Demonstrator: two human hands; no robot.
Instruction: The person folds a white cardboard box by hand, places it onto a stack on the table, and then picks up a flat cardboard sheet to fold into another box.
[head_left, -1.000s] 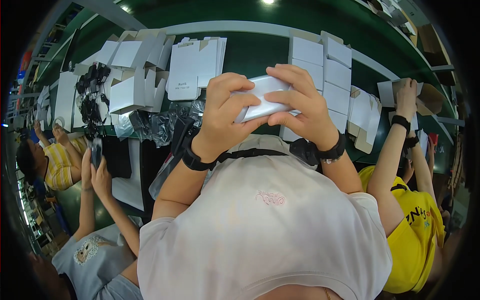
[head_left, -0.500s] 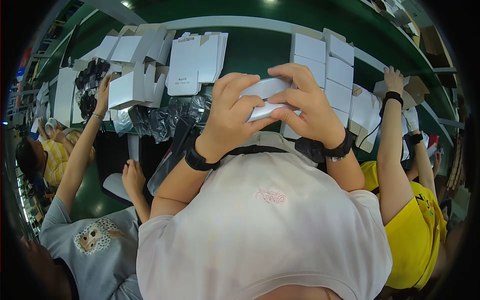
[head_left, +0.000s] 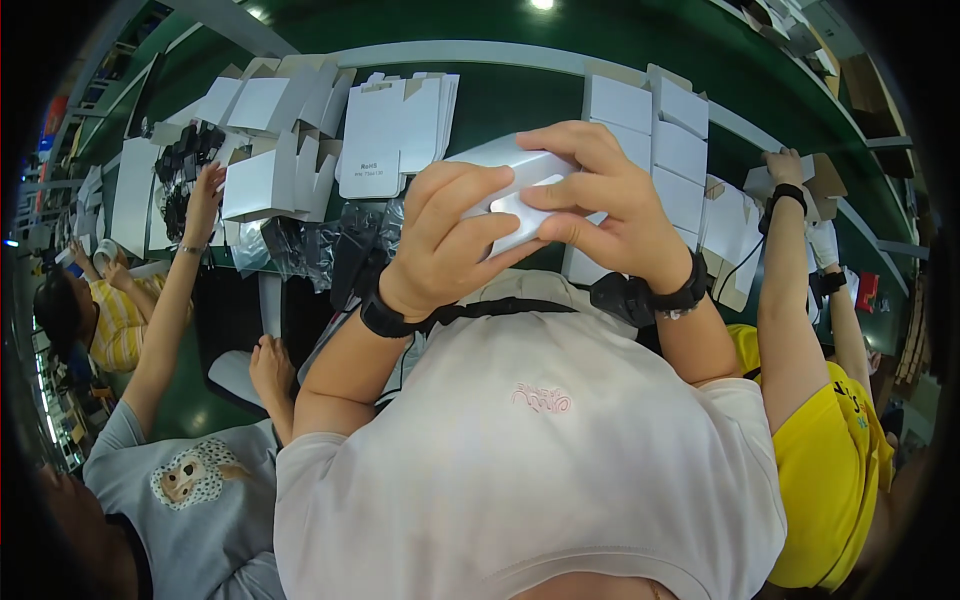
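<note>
Location of white glossy object (head_left: pixel 508 205): raised beyond pale shirt (head_left: pixel 520 450), between left hand (head_left: pixel 440 220) and right hand (head_left: pixel 620 215), in contact with both. Long axis: appears to run across, from hand to hand, with slight tilt away from body toward right end. Partly covered at both ends; cannot tell full outline, or whether 1 piece or 2. Nearer hand: neither; touched from opposite sides.

Finger state, left hand: part-open and curled, spread only to thickness of object, with 2 fingertips on visible face. Finger state, right hand: part-open and curled, with index finger over far edge, next finger across face, thumb toward near edge. Grip: shared by both hands, with fingertips facing across narrow gap.

Surroundings, on green table (head_left: pixel 515 98): flat white cartons (head_left: pixel 370 150), ahead and to left; white boxes (head_left: pixel 680 147), in 2 columns, ahead and to right; bagged dark items (head_left: pixel 308 250), left of left hand.
</note>
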